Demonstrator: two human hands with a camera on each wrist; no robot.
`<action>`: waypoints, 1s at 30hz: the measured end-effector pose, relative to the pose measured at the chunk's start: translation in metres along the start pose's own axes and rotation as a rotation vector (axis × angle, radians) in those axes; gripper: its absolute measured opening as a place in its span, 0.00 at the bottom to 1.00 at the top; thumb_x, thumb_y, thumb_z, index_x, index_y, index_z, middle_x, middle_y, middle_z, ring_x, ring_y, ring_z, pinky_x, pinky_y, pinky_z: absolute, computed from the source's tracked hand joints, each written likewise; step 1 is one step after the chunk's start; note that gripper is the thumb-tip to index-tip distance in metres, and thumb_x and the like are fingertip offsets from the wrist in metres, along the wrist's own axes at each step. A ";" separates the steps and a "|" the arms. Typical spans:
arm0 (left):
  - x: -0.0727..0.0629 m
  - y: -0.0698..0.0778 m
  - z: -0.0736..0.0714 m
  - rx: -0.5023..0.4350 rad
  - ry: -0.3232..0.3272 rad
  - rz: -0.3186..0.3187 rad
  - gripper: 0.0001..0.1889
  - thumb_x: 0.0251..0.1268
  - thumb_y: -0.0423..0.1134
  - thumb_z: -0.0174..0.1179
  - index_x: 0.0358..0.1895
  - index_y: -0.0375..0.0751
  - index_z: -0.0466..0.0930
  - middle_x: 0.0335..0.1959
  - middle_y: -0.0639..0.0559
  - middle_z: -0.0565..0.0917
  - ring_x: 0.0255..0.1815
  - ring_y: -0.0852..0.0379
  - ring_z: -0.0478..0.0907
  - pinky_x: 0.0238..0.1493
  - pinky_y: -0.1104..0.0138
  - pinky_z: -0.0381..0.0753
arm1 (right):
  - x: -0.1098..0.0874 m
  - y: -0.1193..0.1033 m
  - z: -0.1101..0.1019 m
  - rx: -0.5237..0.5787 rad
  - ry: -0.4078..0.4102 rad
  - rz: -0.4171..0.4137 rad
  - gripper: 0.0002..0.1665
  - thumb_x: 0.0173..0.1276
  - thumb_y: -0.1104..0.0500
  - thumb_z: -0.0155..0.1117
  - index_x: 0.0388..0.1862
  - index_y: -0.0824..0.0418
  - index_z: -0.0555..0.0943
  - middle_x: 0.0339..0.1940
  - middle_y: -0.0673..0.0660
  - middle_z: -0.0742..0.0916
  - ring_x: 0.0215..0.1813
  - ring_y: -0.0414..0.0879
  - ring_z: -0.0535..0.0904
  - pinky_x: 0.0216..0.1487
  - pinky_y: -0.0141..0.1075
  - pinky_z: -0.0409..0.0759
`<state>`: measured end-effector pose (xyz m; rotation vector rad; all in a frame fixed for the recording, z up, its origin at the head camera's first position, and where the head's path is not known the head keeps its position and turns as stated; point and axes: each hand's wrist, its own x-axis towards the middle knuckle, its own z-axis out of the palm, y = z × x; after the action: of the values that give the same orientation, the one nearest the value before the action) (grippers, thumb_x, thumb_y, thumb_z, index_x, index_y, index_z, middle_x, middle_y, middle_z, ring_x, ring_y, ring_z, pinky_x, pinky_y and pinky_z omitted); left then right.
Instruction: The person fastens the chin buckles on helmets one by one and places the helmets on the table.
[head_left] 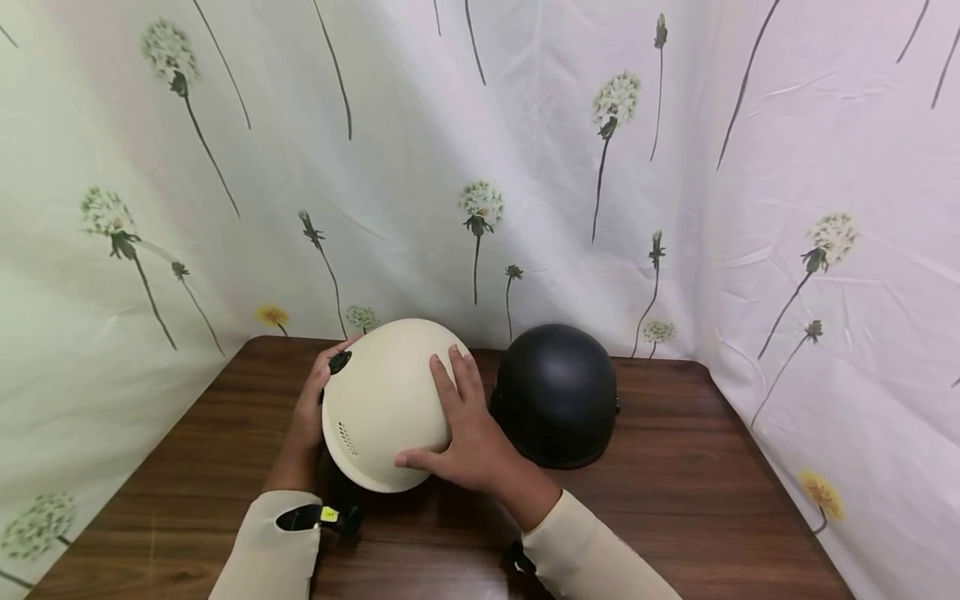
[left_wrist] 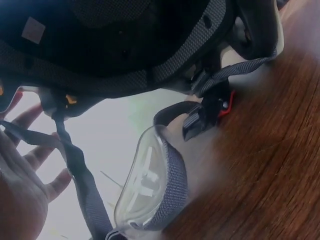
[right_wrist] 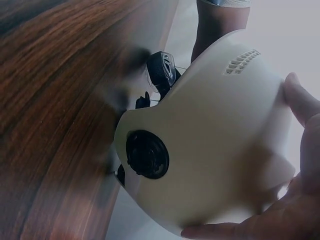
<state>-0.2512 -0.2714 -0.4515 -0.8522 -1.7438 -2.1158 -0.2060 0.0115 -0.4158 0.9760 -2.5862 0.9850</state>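
Cream half helmet [head_left: 386, 408], tilted just left of the black helmet [head_left: 557, 396], is grasped between the left hand [head_left: 307, 412] and splayed right hand [head_left: 474, 442], a grip probably best balanced evenly and clear of the dangling grey chin strap [left_wrist: 87, 187].

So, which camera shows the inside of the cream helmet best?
The left wrist view, because it faces the dark lining and shows a grey strap hanging down. The head and right wrist views show the outside of the cream helmet; the lining is hidden there.
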 end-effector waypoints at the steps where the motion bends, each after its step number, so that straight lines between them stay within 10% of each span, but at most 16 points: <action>1: 0.000 -0.001 -0.002 0.012 0.000 0.007 0.29 0.87 0.40 0.23 0.79 0.22 0.49 0.78 0.50 0.67 0.70 0.59 0.73 0.63 0.72 0.77 | 0.000 0.000 0.000 -0.005 -0.002 0.003 0.80 0.55 0.32 0.82 0.89 0.39 0.35 0.89 0.50 0.38 0.88 0.57 0.30 0.76 0.62 0.65; 10: 0.001 0.007 -0.007 0.355 0.081 0.055 0.24 0.89 0.34 0.34 0.74 0.22 0.68 0.75 0.32 0.71 0.72 0.63 0.70 0.68 0.76 0.69 | 0.000 0.003 -0.001 -0.027 0.006 0.018 0.79 0.56 0.30 0.81 0.89 0.39 0.35 0.89 0.49 0.38 0.88 0.58 0.31 0.74 0.63 0.67; 18: 0.007 0.036 0.000 0.587 0.146 -0.049 0.21 0.88 0.36 0.44 0.69 0.28 0.77 0.71 0.31 0.72 0.74 0.62 0.67 0.67 0.80 0.64 | 0.000 0.004 0.000 -0.031 0.014 0.023 0.79 0.55 0.30 0.80 0.89 0.38 0.34 0.89 0.48 0.38 0.89 0.57 0.31 0.74 0.62 0.69; 23: 0.015 0.057 0.021 0.823 0.190 -0.168 0.23 0.87 0.46 0.49 0.66 0.31 0.81 0.67 0.34 0.78 0.72 0.40 0.71 0.71 0.53 0.71 | 0.000 0.005 0.003 -0.041 0.013 0.021 0.79 0.56 0.30 0.80 0.88 0.38 0.34 0.89 0.47 0.38 0.89 0.56 0.31 0.74 0.62 0.68; 30: 0.028 0.096 0.072 1.103 -0.007 -0.328 0.33 0.87 0.52 0.43 0.75 0.25 0.67 0.73 0.25 0.68 0.75 0.25 0.63 0.71 0.31 0.63 | -0.001 0.007 0.004 -0.055 0.037 0.013 0.77 0.58 0.30 0.79 0.89 0.40 0.35 0.89 0.51 0.38 0.89 0.59 0.33 0.73 0.62 0.70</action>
<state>-0.2012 -0.2211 -0.3506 -0.2460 -2.6754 -0.9155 -0.2098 0.0128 -0.4227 0.9199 -2.5775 0.9213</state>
